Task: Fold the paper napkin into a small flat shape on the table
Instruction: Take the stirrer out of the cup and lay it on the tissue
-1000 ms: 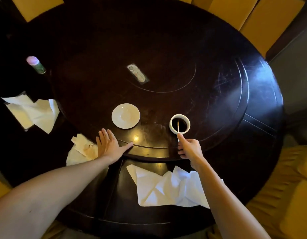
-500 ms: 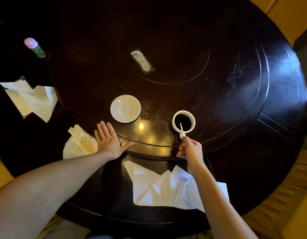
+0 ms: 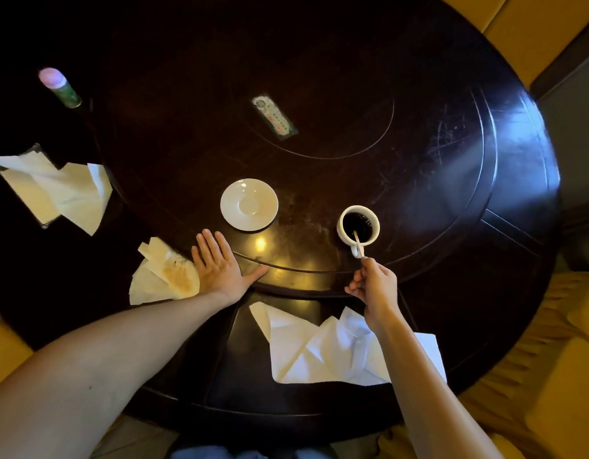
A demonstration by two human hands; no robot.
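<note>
left hand flat, open on table | right hand pinching stirrer in cup | label unreadable

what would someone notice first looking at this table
Probably the white cup of dark drink right of centre, with the right hand holding a thin stirrer in it. Next, the crumpled white napkin at the near edge under that arm. The left hand lies flat beside a stained napkin, near an empty saucer.
</note>
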